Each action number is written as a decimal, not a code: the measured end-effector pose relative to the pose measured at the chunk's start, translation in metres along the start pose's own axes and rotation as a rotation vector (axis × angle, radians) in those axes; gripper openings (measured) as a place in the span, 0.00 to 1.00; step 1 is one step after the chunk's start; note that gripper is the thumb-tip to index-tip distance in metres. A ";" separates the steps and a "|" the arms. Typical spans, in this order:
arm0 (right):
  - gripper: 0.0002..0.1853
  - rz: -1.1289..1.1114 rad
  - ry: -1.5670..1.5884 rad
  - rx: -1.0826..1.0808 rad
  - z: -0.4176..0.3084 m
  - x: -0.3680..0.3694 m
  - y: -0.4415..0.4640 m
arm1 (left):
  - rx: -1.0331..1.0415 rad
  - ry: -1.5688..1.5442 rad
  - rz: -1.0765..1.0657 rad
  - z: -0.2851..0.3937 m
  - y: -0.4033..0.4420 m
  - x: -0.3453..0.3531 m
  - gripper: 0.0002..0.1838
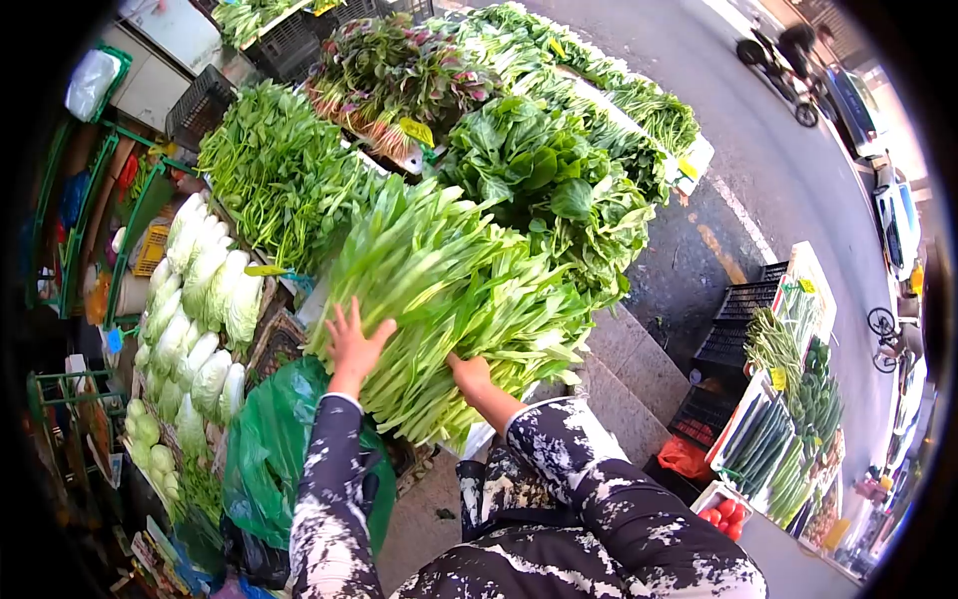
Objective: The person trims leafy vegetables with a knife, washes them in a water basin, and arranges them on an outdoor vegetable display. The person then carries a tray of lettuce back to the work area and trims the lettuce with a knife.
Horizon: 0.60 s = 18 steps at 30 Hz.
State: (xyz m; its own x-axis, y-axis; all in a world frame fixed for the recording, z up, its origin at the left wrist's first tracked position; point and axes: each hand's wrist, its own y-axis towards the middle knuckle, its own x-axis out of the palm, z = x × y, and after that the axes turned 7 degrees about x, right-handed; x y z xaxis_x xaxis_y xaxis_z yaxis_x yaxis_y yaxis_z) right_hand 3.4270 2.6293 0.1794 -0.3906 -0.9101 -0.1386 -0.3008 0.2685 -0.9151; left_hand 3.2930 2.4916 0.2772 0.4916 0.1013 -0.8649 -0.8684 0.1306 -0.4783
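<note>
1. Two bare hands at work, head view. The long-leaved greens [469, 290] lie in a broad heap directly ahead of our body, between the green plastic bag [269, 429] and the dark broad-leaved greens [529, 150].
2. Left hand [354, 344]: grip wide, fingers spread, palm side towards the heap's left flank. Leaves beside it are blurred.
3. Right hand [471, 375]: at the lower right of the stalks, fingertips partly sunk among them. We cannot tell how far this grip is closed, or whether any stems are pinched.
4. Orientation: pale stalk ends point mostly back towards us; leaf tips point away. We read the long axis as running outward from our body, nearly straight on the left and fanning to the right on the other side.
5. Handling, our judgement: spread the left fingers' pressure along the flank rather than poking at single leaves. Best to steady the stalks low with the right, where they look firmer, and stroke along the axis. Working across it could crease blades or tangle tips with the neighbouring greens.
</note>
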 end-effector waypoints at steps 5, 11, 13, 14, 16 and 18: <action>0.35 -0.154 -0.127 0.117 -0.019 -0.027 -0.028 | -0.099 0.035 -0.039 0.009 0.016 0.006 0.47; 0.38 -0.619 -0.072 0.136 -0.004 -0.123 -0.058 | -0.150 -0.090 0.186 0.011 -0.018 0.010 0.44; 0.31 -0.539 0.073 0.167 0.016 -0.173 -0.055 | -0.147 -0.135 0.332 -0.005 -0.045 0.040 0.43; 0.28 -0.443 0.148 0.167 0.034 -0.200 -0.041 | -0.160 -0.152 0.398 -0.010 -0.063 0.053 0.43; 0.16 -0.227 0.236 0.092 0.096 -0.267 0.007 | -0.208 -0.155 0.414 -0.014 -0.108 0.072 0.42; 0.07 0.227 0.104 0.088 0.132 -0.336 0.001 | -0.291 -0.084 0.362 -0.010 -0.155 0.085 0.42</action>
State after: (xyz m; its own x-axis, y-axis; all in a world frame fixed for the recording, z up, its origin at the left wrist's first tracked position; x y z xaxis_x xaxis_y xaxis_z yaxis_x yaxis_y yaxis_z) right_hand 3.6731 2.8939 0.1748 -0.5284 -0.7911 -0.3081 -0.1207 0.4292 -0.8951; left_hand 3.4687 2.4704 0.2758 0.1466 0.1705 -0.9744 -0.9611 -0.2085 -0.1811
